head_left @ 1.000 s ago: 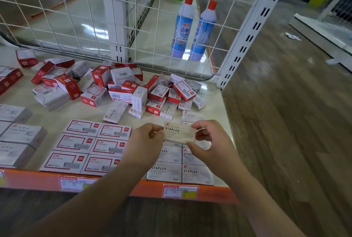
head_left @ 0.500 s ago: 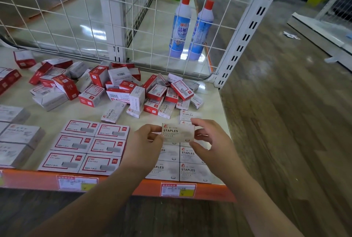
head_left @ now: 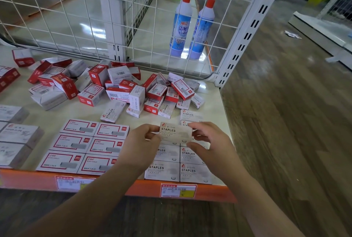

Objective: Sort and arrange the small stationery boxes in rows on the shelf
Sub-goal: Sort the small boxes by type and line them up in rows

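Both hands, the left hand point(head_left: 142, 142) and right hand point(head_left: 211, 141), are pinching one staples box point(head_left: 175, 132) between their fingers, above the white rows point(head_left: 179, 170). Beyond the fingers, a jumbled pile point(head_left: 122, 86) is waiting; sorting looks roughly half done.
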The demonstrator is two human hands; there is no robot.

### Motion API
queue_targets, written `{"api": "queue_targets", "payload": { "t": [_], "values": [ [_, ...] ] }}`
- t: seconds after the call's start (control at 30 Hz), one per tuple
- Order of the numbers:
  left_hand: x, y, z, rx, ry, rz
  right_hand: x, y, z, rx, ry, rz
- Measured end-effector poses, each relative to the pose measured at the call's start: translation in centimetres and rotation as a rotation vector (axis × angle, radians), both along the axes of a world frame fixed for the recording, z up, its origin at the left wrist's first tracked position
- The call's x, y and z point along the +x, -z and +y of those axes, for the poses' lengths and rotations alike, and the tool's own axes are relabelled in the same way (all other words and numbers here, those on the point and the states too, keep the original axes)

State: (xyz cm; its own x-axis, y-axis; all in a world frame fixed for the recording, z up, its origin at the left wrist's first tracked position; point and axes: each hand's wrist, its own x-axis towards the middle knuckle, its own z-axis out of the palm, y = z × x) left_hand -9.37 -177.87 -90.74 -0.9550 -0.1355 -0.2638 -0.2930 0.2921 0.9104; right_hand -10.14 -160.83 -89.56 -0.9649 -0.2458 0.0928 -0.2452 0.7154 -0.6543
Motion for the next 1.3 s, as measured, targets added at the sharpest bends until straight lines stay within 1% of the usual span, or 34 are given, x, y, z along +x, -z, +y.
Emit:
{"api": "queue_targets", "payload": {
  "t": [0.2,0.4,0.53,0.73,0.87,1.3],
  "values": [
    [-0.6,0.3,-0.4,-0.092,-0.008,0.005,-1.0,0.4,-0.1,0.014,-0.020,-0.013],
    [-1.5,0.9,-1.2,-0.216,-0.051,0.070,-3.1,0.6,-1.2,0.008,-0.015,-0.095],
    [-2.1,1.0,-1.5,-0.314,-0.029,0.112,-4.5,0.8,-1.8,0.080,-0.021,-0.148],
    [-2.2,1.3,-1.4,-0.424,0.042,0.111,-6.0,1.3,-2.0,0.205,-0.032,-0.185],
    [-2.3,1.0,-1.0,-0.425,0.101,0.096,-6.4,1.6,-2.1,0.246,-0.038,-0.176],
    [-2.5,1.4,-0.4,-0.447,0.119,0.105,-6.2,2.1,-2.1,0.277,-0.052,-0.194]
  ]
}}
